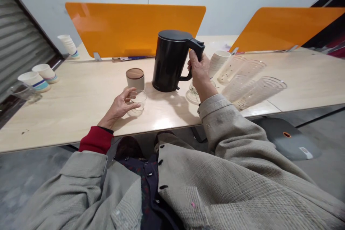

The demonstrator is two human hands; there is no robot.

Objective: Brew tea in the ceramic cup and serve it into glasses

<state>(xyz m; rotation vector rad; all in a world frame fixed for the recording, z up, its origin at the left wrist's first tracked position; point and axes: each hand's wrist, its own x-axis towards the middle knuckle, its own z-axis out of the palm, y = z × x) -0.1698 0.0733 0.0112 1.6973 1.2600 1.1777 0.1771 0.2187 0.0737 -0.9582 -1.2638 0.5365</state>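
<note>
- We observe the black kettle [170, 63] near the middle of the table [67, 104], roughly upright, lid down, handle [198, 47] toward the right. Whether its base touches the tabletop, we cannot tell.
- Right hand [198, 68]: fingers clamped round the kettle's handle, thumb lying along its upper part; the tips are partly hidden from us.
- Left hand [121, 107]: thumb and fingers curved and pressed to the side of a small clear glass [140, 97], thumb on the near side, fingers at the far side by the rim. The glass is upright, left of the kettle and nearer the table's front edge; we cannot make out any contents.
- Just behind the glass we note a pale canister [137, 84] with a wooden lid [135, 73] on it.
- Beside the right wrist, partly hidden by it: a clear glass vessel [192, 96] with dark marking.
- To the right we record a stack of white paper cups [219, 61] and, beside it, tall clear cups [265, 88].
- At the table's left end: white paper cups [33, 81] with blue bands, a clear cup [24, 94] and, farther back, a leaning paper-cup stack [68, 46].
- Two orange partitions [113, 28] stand along the back.
</note>
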